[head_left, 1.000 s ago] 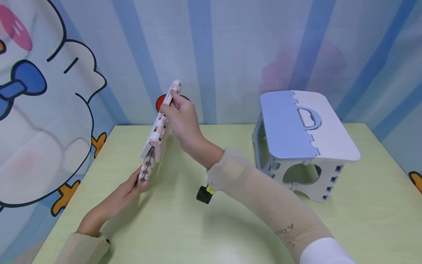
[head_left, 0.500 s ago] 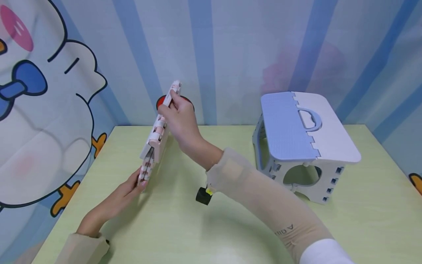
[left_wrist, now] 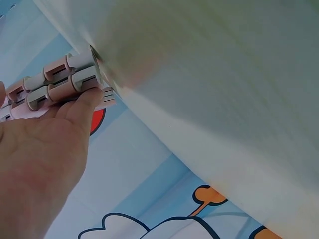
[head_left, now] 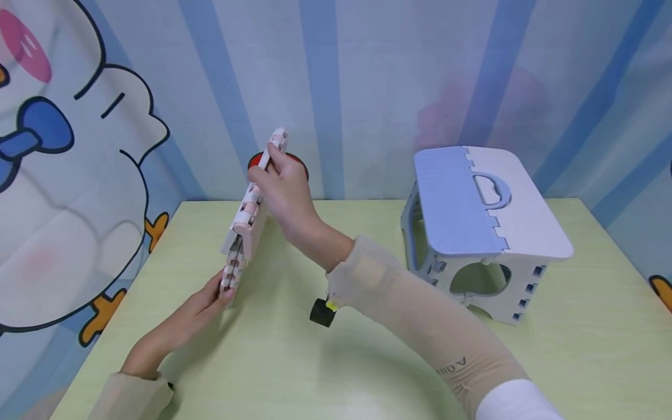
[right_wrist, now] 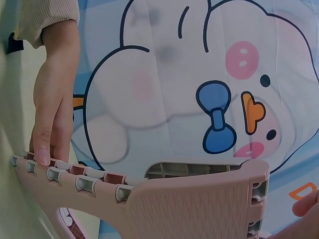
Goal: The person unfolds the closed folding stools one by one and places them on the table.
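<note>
A pink and white folding stool, folded nearly flat, stands on edge above the left part of the table, its far end raised. My left hand holds its near, lower end; in the right wrist view that hand's thumb lies over the hinged edge of the stool. At the far, upper end my right hand grips the edge between thumb and fingers. A narrow gap shows between the folded panels. In the left wrist view, left-hand fingers reach under the interlocking hinges; most of the stool is out of that frame.
An unfolded blue and white stool with a blue handle stands on the right of the pale green table. Behind the table hangs a striped blue cloth with cartoon prints. A black camera hangs under the right wrist.
</note>
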Tool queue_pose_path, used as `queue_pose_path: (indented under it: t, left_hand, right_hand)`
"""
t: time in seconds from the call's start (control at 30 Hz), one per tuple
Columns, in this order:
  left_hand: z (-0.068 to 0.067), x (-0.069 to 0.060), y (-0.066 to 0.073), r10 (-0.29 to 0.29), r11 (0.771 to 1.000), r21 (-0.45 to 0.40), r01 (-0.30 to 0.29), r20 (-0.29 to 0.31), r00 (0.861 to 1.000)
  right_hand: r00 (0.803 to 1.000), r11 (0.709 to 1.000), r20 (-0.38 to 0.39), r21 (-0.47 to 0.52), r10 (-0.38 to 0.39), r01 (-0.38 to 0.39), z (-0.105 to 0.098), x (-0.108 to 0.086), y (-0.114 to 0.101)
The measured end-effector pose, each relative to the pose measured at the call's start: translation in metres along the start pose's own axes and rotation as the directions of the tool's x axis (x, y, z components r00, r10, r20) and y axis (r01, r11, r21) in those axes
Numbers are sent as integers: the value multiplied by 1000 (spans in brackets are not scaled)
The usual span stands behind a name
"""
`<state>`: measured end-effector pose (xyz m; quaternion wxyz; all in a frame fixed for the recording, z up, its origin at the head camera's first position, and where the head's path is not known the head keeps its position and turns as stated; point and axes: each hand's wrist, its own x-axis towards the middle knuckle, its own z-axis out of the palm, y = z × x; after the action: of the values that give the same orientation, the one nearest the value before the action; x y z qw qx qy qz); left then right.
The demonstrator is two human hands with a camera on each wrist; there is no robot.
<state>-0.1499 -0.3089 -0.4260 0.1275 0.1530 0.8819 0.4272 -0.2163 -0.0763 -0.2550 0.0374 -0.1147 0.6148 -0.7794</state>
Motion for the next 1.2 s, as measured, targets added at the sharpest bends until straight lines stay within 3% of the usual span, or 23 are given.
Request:
queue_pose_path:
  t: [0.47,1.2]
  left_hand:
    - [-2,0,-2,-2,999,-40,2,15,1000]
    - [-2,-1,-1,27,998,-58,-27,8,1000]
  right_hand:
    - [998,999,54,36,-32,30,6,1,3]
    - [991,997,109,-8,-73,75,11,5,7]
